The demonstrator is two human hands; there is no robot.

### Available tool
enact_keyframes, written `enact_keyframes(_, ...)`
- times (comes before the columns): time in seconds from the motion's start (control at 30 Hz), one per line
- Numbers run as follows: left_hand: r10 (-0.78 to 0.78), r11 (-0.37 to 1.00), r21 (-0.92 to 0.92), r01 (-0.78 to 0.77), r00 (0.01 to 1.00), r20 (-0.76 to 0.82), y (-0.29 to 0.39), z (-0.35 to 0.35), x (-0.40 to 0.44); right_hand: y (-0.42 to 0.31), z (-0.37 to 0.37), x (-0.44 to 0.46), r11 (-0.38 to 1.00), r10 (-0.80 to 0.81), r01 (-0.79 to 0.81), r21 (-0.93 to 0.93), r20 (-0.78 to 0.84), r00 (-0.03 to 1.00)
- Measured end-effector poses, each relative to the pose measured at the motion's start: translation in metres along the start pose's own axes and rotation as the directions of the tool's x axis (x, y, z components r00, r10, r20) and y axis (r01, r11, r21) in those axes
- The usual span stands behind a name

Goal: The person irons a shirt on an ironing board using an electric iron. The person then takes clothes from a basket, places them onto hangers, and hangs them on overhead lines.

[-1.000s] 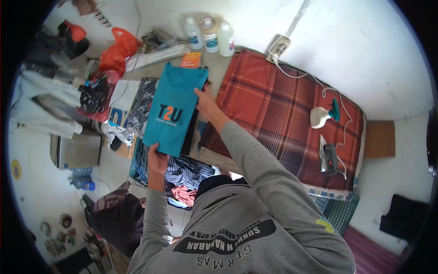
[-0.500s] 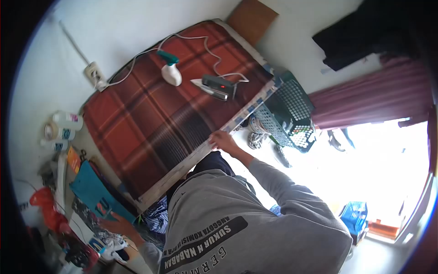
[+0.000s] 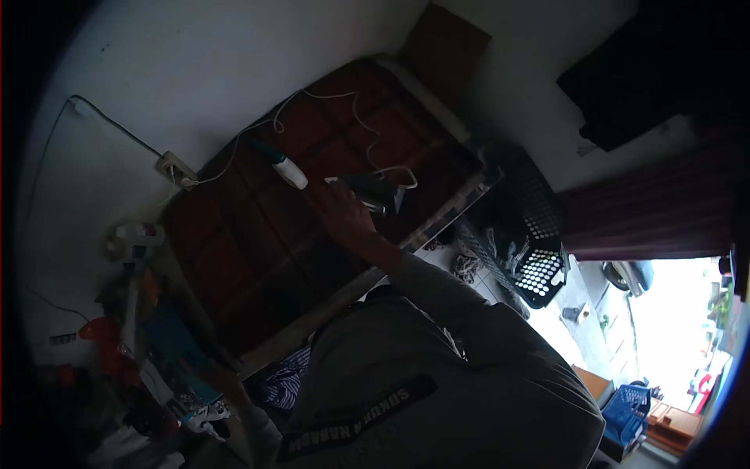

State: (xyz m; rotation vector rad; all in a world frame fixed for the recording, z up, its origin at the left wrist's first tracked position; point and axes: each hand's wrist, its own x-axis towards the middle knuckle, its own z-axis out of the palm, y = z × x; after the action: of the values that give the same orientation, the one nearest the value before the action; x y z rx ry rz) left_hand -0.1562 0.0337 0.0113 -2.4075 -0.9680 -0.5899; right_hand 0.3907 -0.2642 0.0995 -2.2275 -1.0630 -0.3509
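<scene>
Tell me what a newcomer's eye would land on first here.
First, the glaring doorway at the lower right, against the dim room. Next, probably the white spray bottle lying on the dark red plaid cloth, with the iron close by, beside the right hand.

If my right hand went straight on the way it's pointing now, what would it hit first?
Probably the white spray bottle on the plaid cloth, just beyond the fingers. Your right hand's height is hard to judge, so it might pass above. The iron sits alongside.
</scene>
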Motion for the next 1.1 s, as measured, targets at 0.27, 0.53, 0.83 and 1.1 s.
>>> enact_keyframes(0.27, -0.578, 0.682, -0.24, 0.691, 0.71, 0.402, 0.24, -0.093, -0.115, 0.127, 0.042, 0.051, 0.94, 0.214, -0.01, -0.342, 0.566, 0.796)
enact_keyframes(0.53, -0.528, 0.053, 0.173, 0.983, -0.12, 0.84, 0.389, -0.194, -0.312, 0.278, -0.056, 0.134, 0.88, 0.435, -0.473, -0.039, 0.463, 0.772)
enact_keyframes(0.83, -0.157, -0.78, 0.256, 0.572, -0.574, 0.804, 0.421, -0.239, -0.322, 0.279, 0.017, 0.187, 0.526, 0.463, -0.467, 0.711, 0.221, 0.858)
enact_keyframes(1.1, -0.407, -0.637, -0.166, 0.753, -0.146, 0.901, 0.385, -0.214, -0.226, 0.28, 0.111, 0.154, 0.841, 0.405, -0.353, 0.41, -0.043, 0.913)
